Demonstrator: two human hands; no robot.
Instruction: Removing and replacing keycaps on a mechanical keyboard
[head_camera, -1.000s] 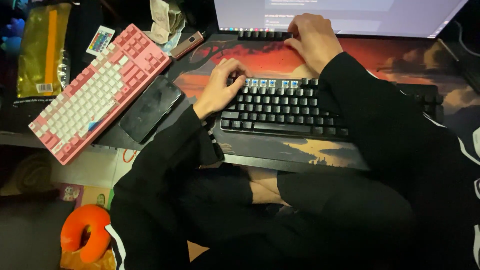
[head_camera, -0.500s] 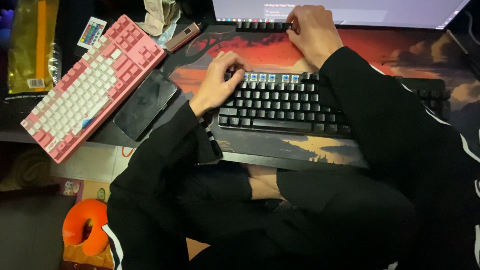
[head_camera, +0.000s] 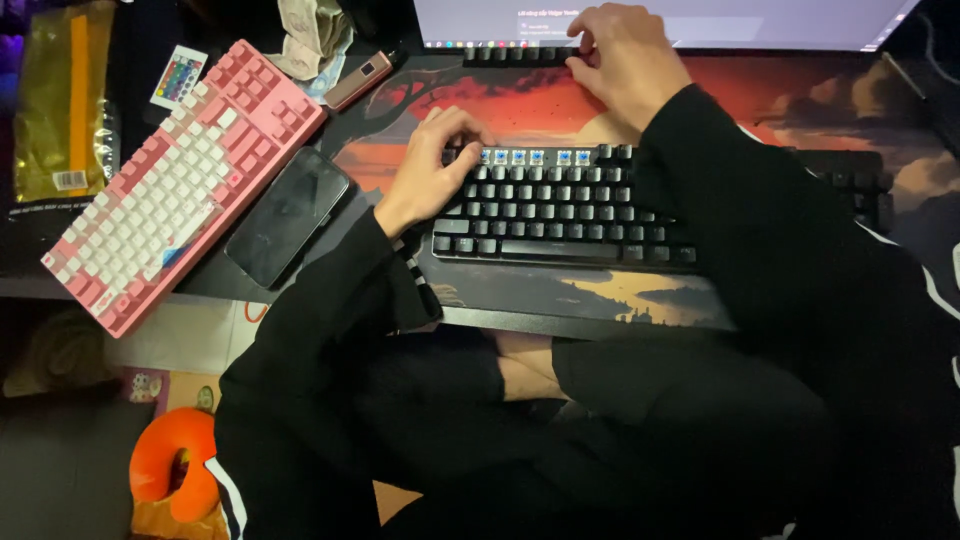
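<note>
Black keyboard sat on the desk mat. Left hand curled loosely on its top-left corner, gripping nothing; right hand open beyond, fingers on loose keycaps. Stiff, probably hefty board, so grab the side edges.

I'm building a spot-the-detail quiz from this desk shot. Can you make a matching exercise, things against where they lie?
Things:
1. pink keyboard
2. phone
3. left hand
4. right hand

Places:
A. on the black keyboard's upper left corner
B. slanted at the desk's left end
C. on a row of black keycaps under the screen
D. face up between the two keyboards

Pairs: 1-B, 2-D, 3-A, 4-C
</note>
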